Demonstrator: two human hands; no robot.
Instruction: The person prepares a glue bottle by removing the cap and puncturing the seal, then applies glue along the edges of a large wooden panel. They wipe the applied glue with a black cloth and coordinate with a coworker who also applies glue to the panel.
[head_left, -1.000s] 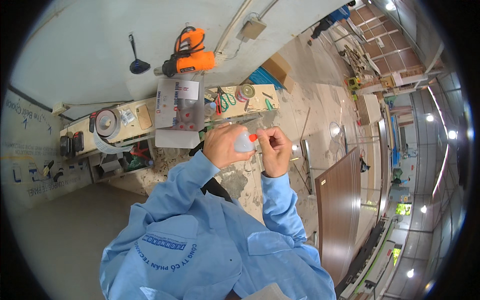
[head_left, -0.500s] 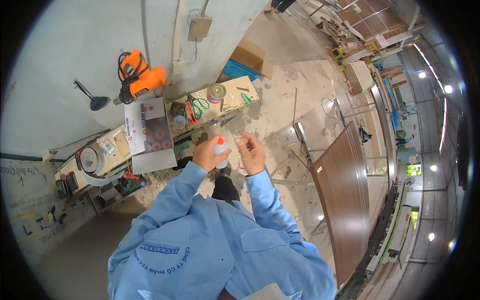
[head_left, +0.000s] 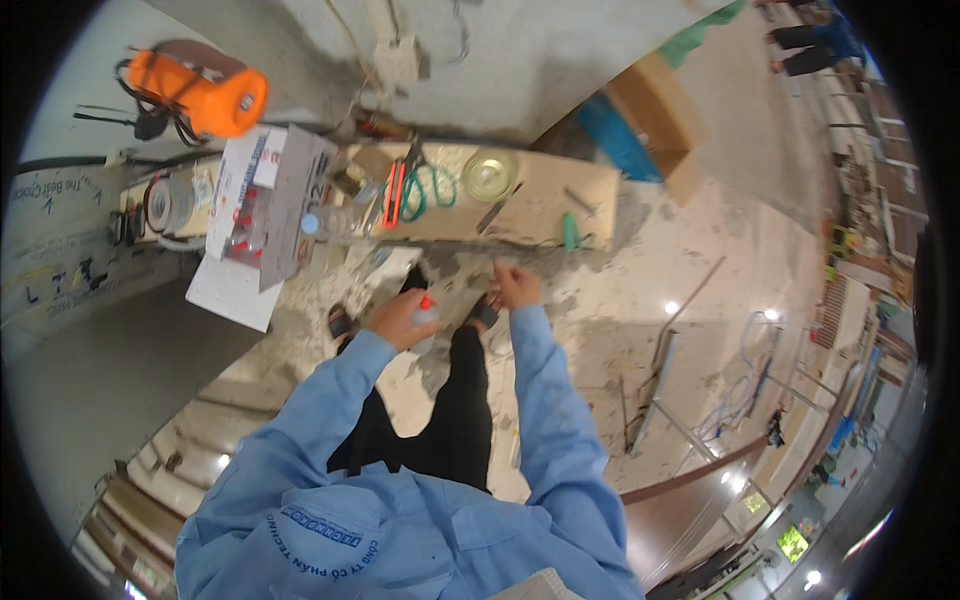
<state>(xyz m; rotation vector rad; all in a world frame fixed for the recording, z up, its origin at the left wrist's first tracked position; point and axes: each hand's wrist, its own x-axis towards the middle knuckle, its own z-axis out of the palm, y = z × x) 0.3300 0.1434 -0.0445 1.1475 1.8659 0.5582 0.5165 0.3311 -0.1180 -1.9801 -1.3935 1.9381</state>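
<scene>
My left hand [head_left: 393, 320] is wrapped round a small translucent white bottle [head_left: 427, 316] with a red tip. To its right, my right hand [head_left: 517, 287] is apart from the bottle, its thumb and fingers drawn together in a pinch. Whatever may be between those fingertips is too small and blurred to name. Both hands hover just short of a narrow wooden bench [head_left: 550, 185]. On it lie green-handled scissors [head_left: 440, 187], a red-orange utility knife [head_left: 394, 195], a round tin [head_left: 490, 176] and a green-handled tool [head_left: 570, 232].
An open white carton [head_left: 228, 290] with several red-tipped bottles stands left, beside a clear blue-capped bottle [head_left: 330, 222]. An orange power tool [head_left: 205, 90] hangs on the wall. Beyond the bench's right end is an open brown cardboard box [head_left: 655, 115]. Another person [head_left: 815, 45] stands far right.
My view has swung round, and the bench now looks nearer and more level ahead of me. The bottle stays in my left hand; my right hand stays pinched and apart from it.
</scene>
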